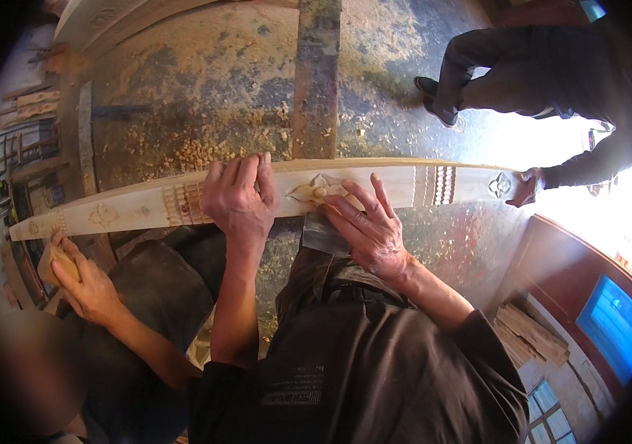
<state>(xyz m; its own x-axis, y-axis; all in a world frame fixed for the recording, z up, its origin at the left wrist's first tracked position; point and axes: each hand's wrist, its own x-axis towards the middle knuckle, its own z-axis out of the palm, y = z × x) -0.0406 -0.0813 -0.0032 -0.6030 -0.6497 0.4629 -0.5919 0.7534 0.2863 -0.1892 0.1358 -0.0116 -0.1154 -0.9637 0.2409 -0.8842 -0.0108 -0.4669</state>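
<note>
Left hand (242, 194) curled, right hand (366, 228) splayed

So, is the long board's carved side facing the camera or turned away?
Facing the camera: the long board shows its raised flower and ridged bands.

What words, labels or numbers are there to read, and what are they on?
Pale print on the wearer's black shirt: too small and blurred to read.
Long wooden beam: carved shapes, but no letters that I can see.
No other writing shows clearly.
</note>
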